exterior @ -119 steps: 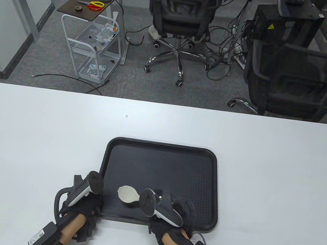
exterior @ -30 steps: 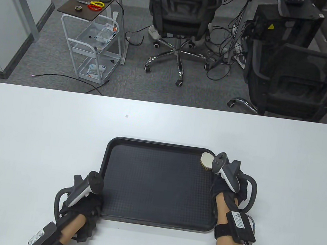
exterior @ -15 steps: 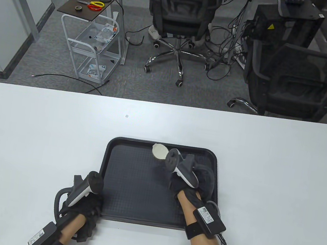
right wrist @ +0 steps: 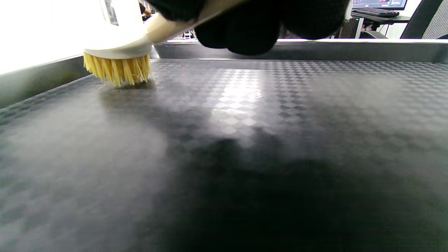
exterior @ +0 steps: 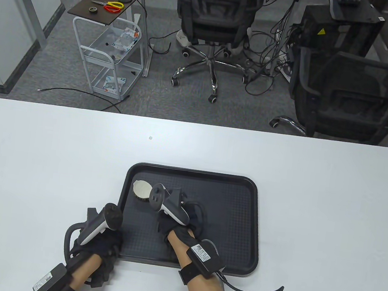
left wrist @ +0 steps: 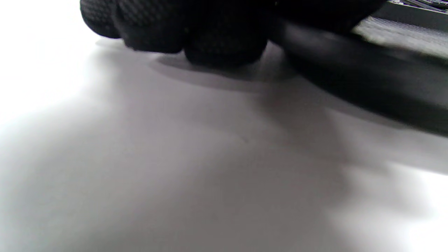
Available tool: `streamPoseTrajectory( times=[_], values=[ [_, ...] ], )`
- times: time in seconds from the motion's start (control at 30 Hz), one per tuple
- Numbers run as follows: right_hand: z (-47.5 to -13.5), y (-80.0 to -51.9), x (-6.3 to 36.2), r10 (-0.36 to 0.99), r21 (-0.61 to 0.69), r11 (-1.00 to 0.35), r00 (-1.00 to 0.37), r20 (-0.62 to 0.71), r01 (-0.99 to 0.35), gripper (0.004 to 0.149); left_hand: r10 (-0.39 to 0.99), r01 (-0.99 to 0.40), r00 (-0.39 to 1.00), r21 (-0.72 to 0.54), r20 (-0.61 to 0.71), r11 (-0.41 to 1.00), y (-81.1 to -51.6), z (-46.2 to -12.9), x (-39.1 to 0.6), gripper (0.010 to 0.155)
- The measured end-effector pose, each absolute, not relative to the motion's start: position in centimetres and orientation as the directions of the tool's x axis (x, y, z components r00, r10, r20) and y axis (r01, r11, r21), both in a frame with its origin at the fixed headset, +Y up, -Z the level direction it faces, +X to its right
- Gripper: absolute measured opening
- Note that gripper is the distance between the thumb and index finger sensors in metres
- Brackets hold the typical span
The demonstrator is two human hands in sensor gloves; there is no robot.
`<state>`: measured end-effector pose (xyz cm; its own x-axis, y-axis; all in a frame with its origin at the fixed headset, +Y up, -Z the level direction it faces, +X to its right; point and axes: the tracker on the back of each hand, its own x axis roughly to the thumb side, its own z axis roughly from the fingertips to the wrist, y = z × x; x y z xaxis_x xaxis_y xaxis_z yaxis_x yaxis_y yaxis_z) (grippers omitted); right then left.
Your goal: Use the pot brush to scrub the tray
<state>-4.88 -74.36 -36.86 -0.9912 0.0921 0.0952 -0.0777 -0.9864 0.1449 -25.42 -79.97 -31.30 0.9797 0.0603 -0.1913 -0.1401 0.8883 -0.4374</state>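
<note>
Our right hand [exterior: 177, 218] grips the pot brush [exterior: 141, 189] — head at ten o'clock from the fingers, bristles down in the tray's [exterior: 211, 176] far-left corner — while our left hand [exterior: 102, 244] holds the near-left rim.

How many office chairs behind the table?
2: a black mesh office chair on chrome castors at centre back, and a second black mesh chair right of it. Others may sit outside the view.

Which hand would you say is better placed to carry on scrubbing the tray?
Right. The right hand grips the pot brush, bristles on the tray floor at its far-left corner. The left hand only steadies the near-left rim.
</note>
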Motion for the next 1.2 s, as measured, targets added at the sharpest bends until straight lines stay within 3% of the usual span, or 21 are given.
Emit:
streamPoseTrajectory(
  times=[0.17, 0.6, 0.77, 0.93, 1.2],
  values=[
    [-37.0, -74.3, -0.9, 0.07, 0.141, -0.988, -0.997, 0.026, -0.065, 0.053, 0.06, -0.139, 0.98, -0.438, -0.191, 0.888, -80.0, -31.3, -25.4, 0.078],
    [-36.7, -73.5, 14.0, 0.009, 0.201, -0.978, -0.966, -0.259, -0.063, 0.053, 0.057, -0.137, 0.98, -0.436, -0.191, 0.889, -80.0, -31.3, -25.4, 0.078],
    [-36.3, -72.9, 17.2, -0.086, 0.217, -0.976, -0.938, -0.336, 0.012, 0.052, 0.058, -0.138, 0.98, -0.437, -0.191, 0.889, -80.0, -31.3, -25.4, 0.078],
    [-36.1, -71.9, 15.8, -0.1, 0.193, -0.98, -0.947, -0.306, 0.041, 0.053, 0.058, -0.138, 0.98, -0.437, -0.191, 0.889, -80.0, -31.3, -25.4, 0.078],
    [-34.8, -69.7, 5.5, 0.016, 0.027, -1.0, -1.0, 0.008, -0.016, 0.054, 0.056, -0.137, 0.98, -0.437, -0.191, 0.889, -80.0, -31.3, -25.4, 0.078]
  ],
)
